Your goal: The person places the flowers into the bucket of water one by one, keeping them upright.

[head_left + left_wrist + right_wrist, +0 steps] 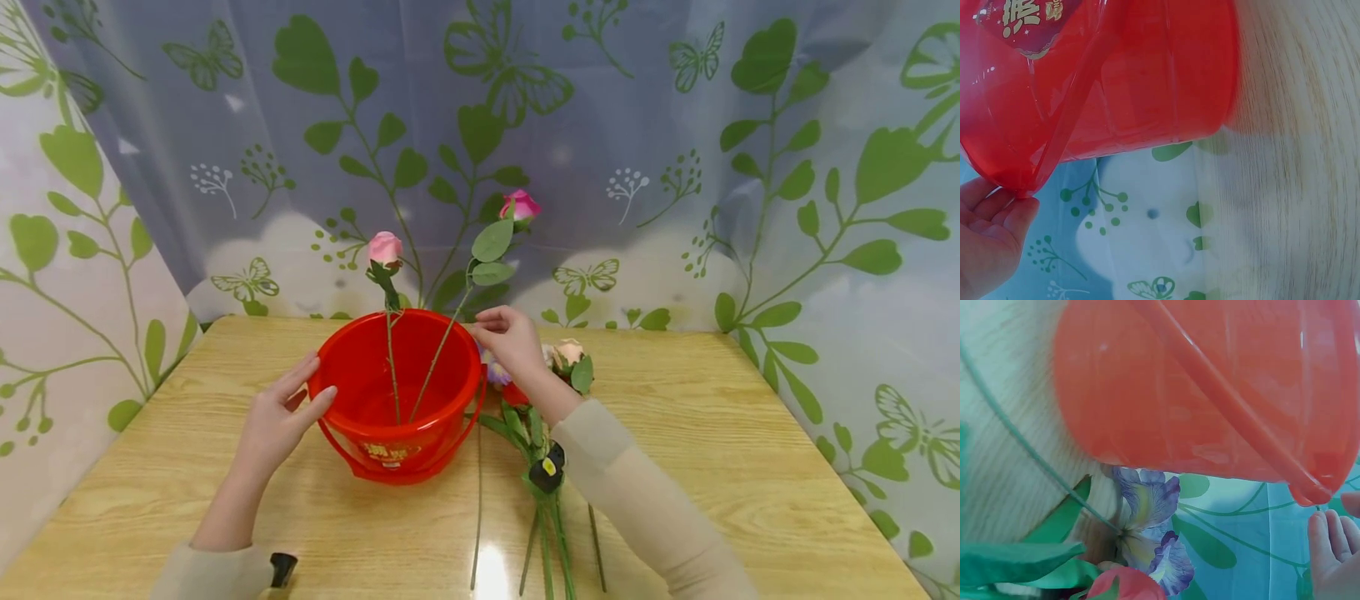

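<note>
Red bucket [360,367], pale pink rose [386,247]

Glossy smooth plastic bucket [438,429], shiny wood-grain table [720,425], matt cloth-like pink rose [386,248], smooth curtain [637,92], matt cloth sleeves [645,492]

Fingers [1322,542] beside red bucket [1141,406] (purple flower [1141,544] nearby).

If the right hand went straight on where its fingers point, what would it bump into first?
Probably the red bucket, near its handle joint: the right hand has its fingertips right beside it, though whether they already touch is unclear.
</note>
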`<state>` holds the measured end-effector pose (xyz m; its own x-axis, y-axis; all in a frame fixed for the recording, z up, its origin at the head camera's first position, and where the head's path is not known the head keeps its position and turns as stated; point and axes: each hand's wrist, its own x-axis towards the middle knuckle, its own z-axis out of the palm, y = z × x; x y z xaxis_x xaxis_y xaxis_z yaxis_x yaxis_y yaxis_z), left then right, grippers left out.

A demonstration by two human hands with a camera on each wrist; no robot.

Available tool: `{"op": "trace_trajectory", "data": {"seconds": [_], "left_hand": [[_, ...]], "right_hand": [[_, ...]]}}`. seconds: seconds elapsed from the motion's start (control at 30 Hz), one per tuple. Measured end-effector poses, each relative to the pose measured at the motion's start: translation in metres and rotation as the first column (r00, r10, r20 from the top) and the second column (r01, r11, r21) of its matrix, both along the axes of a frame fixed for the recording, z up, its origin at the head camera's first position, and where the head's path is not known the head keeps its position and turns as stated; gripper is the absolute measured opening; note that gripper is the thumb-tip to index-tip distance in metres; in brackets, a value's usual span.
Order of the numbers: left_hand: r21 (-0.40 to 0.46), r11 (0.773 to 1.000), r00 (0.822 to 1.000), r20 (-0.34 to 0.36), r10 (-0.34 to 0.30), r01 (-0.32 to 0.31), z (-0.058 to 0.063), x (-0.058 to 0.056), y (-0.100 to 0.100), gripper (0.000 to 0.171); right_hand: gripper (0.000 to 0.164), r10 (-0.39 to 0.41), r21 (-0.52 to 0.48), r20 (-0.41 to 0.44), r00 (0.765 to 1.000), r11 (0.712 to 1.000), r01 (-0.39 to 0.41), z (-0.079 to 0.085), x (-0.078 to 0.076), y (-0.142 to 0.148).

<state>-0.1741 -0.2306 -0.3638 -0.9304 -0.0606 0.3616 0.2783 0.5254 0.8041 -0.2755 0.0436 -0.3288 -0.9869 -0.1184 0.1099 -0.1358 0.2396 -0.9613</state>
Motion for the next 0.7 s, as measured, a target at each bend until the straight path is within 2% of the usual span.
{"op": "trace_trajectory", "data": {"seconds": [0.13,0.3,0.53,0.7], "left_hand": [[-0.006,1.000,1.000,0.004,0.000,0.000,0.000,0.000,0.000,0.055],[-0.010,1.000,1.000,0.006,0.000,0.000,0.001,0.000,0.000,0.055],[-0.001,1.000,1.000,0.002,-0.003,0.003,0.001,0.000,0.001,0.055],[0.003,1.000,1.000,0.003,-0.005,0.005,0.000,0.000,0.001,0.055]], "right_hand": [[0.022,0.032,0.006,0.006,0.999,0.999,-0.032,-0.001,0.010,0.010],[0.023,0.057,0.029,-0.024,0.998,0.998,-0.056,-0.004,0.021,0.024],[0.021,0.038,0.021,-0.042,0.998,0.999,-0.037,-0.011,0.034,0.044],[0.023,0.055,0.025,-0.035,0.998,0.998,-0.054,-0.014,0.043,0.059]]}}
